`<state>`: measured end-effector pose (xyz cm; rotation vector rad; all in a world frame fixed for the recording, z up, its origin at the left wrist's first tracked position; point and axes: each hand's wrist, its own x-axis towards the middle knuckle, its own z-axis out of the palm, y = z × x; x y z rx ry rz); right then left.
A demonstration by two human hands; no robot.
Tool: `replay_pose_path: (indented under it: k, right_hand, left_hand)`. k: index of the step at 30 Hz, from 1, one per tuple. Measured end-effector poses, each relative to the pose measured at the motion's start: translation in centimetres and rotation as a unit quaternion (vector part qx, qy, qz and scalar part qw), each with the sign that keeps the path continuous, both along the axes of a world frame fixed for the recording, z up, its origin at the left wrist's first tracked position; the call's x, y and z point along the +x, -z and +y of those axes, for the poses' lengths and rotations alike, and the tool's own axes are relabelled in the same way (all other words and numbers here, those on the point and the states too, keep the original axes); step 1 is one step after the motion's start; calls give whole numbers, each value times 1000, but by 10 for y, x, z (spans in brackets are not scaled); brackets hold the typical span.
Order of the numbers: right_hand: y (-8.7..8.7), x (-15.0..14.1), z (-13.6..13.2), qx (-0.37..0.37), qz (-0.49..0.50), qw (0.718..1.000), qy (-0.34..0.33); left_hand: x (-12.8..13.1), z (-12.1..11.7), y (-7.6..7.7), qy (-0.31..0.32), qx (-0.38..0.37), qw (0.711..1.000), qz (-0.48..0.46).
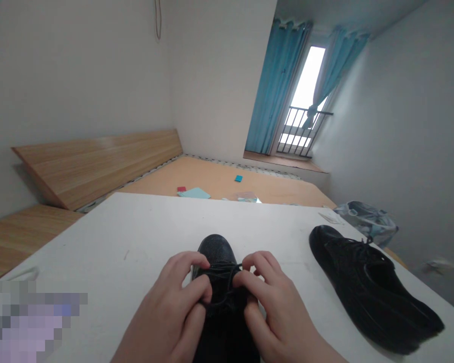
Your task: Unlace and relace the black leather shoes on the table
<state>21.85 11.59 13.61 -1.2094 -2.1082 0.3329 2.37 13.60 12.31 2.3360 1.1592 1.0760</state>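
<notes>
Our left hand (181,297) is curled, its fingertips pinching the black laces (223,270) of the shoe in front of us (215,248). Our right hand (270,295) is curled as well, gripping the laces from the other side, so we have the shoe flanked on both sides. It lies toe away from us on the white tabletop (144,232), near the middle of its width. Between its toe and the far edge we see a strip of white surface; a broader stretch runs out past our left hand to the slanting left edge. On our right, a band of tabletop separates our hand from the other black shoe (366,282), which lies with its heel close to the right edge. A flat pale item (330,218) sits at the far right corner, and a blue-grey bundle (374,222) lies just beyond that edge.
</notes>
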Motion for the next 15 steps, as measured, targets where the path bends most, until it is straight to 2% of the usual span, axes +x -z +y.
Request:
replay_pose_path:
  k: [3,5,7,9,12,14,15]
  right_hand:
    - [-1,-1,-1,-5,50,998,-32]
    - [-2,-2,0,-48,102,992,-52]
    - [-4,-1,1,-120,169,976,-73]
    - [-4,1,4,-195,248,944,-94]
    - [-4,5,8,-266,376,879,-124]
    - [-4,7,10,-285,438,841,-140]
    - [-4,8,11,-294,463,823,-146]
  left_hand:
    - [2,-2,1,62,-147,979,-129]
    - [3,-2,1,118,-239,938,-222]
    - [3,-1,0,148,-291,889,-320]
    - [2,1,-5,121,-314,839,-429]
    - [-1,4,-14,13,-337,753,-564]
    - [-4,6,-17,-28,-355,721,-594]
    - [-4,7,-16,-33,-368,719,-588]
